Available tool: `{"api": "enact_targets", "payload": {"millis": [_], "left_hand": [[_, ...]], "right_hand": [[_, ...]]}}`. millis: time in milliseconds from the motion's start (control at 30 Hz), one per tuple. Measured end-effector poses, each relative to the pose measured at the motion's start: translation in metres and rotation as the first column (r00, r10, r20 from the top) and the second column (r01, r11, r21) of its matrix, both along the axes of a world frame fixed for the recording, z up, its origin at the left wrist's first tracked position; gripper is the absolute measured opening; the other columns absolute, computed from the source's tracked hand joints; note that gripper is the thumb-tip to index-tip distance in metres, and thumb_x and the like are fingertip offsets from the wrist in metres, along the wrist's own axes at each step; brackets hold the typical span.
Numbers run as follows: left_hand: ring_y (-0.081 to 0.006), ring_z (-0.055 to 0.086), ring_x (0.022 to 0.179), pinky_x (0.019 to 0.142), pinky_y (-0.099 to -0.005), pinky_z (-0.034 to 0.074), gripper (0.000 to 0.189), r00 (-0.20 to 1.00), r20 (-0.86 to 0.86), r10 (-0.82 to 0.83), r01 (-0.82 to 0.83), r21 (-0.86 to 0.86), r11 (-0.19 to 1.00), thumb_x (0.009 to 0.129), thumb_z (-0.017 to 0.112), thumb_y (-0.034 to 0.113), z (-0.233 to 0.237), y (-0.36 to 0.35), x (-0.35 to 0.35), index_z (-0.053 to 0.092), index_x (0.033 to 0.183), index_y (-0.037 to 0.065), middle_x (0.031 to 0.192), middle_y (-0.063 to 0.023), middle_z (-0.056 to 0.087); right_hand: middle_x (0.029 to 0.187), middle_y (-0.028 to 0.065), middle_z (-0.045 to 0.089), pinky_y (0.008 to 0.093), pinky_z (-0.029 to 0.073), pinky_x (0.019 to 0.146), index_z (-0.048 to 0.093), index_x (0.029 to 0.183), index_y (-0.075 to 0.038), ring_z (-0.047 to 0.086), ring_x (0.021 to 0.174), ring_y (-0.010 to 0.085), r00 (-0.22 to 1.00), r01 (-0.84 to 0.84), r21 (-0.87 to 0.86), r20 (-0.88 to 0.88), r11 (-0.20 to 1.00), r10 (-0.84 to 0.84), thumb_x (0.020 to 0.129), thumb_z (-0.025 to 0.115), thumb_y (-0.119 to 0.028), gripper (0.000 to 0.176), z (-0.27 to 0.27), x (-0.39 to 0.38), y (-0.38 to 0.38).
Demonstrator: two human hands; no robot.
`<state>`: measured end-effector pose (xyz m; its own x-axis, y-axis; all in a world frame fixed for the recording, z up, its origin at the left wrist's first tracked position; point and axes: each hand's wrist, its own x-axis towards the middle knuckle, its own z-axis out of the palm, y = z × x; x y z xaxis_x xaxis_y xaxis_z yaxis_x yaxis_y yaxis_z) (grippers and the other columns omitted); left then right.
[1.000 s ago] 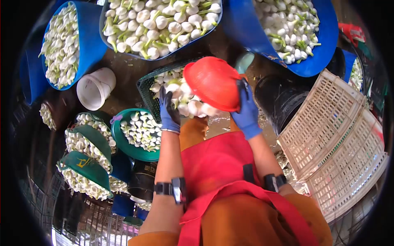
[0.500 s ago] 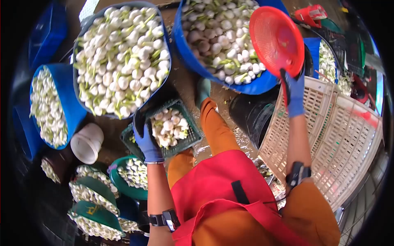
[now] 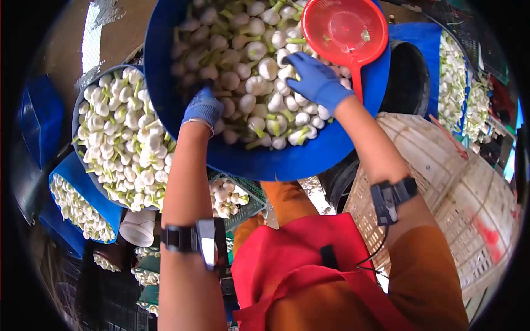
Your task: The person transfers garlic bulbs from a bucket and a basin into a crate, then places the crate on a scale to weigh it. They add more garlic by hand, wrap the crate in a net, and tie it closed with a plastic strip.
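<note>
A large blue tub of garlic bulbs with short green stems stands in front of me. My right hand, in a blue glove, reaches over the bulbs with thumb and forefinger apart, touching the pile. At the tub's left inner side, my gloved left hand is lowered among the bulbs; shadow hides its fingers. A red plastic strainer rests on the garlic at the tub's right side, its handle pointing toward me beside my right wrist. Nothing holds it.
Left of the tub is a grey-rimmed bin of garlic. Below it are a tilted blue container, a white bucket and a green crate with bulbs. White slatted baskets stand at my right.
My right hand has let go of the strainer, now lying on the garlic. My left hand has moved from the small green crate into the blue tub. The view has shifted toward the tub.
</note>
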<state>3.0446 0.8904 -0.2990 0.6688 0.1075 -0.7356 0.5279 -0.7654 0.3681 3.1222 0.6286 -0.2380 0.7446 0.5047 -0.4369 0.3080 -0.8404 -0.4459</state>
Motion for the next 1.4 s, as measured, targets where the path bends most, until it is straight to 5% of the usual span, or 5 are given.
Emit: {"api": "enact_targets", "payload": {"millis": [533, 833, 1033, 1233, 1400], "left_hand": [[-0.0307, 0.062, 0.095, 0.086, -0.0364, 0.047, 0.046, 0.964, -0.256, -0.068, 0.012, -0.216, 0.976, 0.075, 0.061, 0.041, -0.02, -0.03, -0.013, 0.064, 0.107, 0.009, 0.1, -0.0181, 0.066], [-0.0373, 0.063, 0.088, 0.076, -0.0389, 0.05, 0.047, 0.833, 0.178, 0.523, -0.475, -0.253, 0.843, 0.073, 0.067, 0.024, 0.028, 0.007, 0.023, 0.057, 0.113, 0.001, 0.093, -0.0213, 0.065], [-0.0298, 0.058, 0.073, 0.065, -0.0379, 0.046, 0.029, 0.84, 0.386, 0.381, -0.389, -0.062, 0.919, 0.076, 0.063, 0.024, 0.018, 0.049, 0.12, 0.058, 0.087, -0.003, 0.078, -0.016, 0.061], [-0.0205, 0.061, 0.075, 0.07, -0.0319, 0.047, 0.048, 0.932, 0.346, 0.104, -0.106, -0.012, 0.994, 0.077, 0.069, 0.044, -0.051, 0.029, 0.173, 0.063, 0.094, -0.001, 0.081, -0.0142, 0.064], [-0.0291, 0.042, 0.123, 0.102, -0.0346, 0.035, 0.081, 0.941, 0.338, 0.001, 0.045, -0.128, 0.991, 0.072, 0.07, 0.049, -0.078, 0.014, 0.168, 0.041, 0.134, 0.005, 0.135, -0.0177, 0.044]], "right_hand": [[0.117, 0.0184, 0.057, 0.0435, 0.042, 0.093, 0.053, 0.12, -0.011, 0.054, 0.11, 0.0335, 0.753, -0.264, -0.022, -0.63, 0.964, 0.191, 0.072, 0.068, -0.045, 0.061, -0.013, 0.01, 0.015], [0.114, 0.0154, 0.055, 0.0448, 0.041, 0.092, 0.053, 0.115, -0.007, 0.054, 0.105, 0.033, 0.921, -0.13, -0.113, 0.355, 0.985, 0.162, 0.073, 0.066, -0.042, 0.057, -0.086, 0.079, 0.087], [0.11, 0.0176, 0.057, 0.0461, 0.041, 0.092, 0.058, 0.111, -0.009, 0.056, 0.105, 0.0333, 0.841, -0.413, -0.092, -0.42, 0.906, 0.341, 0.075, 0.062, -0.049, 0.054, -0.039, 0.055, 0.073], [0.121, 0.0236, 0.053, 0.0431, 0.045, 0.091, 0.042, 0.129, -0.004, 0.052, 0.112, 0.0374, 0.945, 0.281, 0.19, 0.114, 0.941, -0.305, 0.073, 0.067, -0.053, 0.079, -0.085, 0.129, 0.051], [0.128, 0.0192, 0.051, 0.0339, 0.043, 0.092, 0.039, 0.134, -0.001, 0.051, 0.113, 0.0269, 0.769, 0.511, 0.269, -0.568, 0.816, -0.294, 0.074, 0.068, -0.053, 0.085, -0.131, 0.147, 0.085]]}}
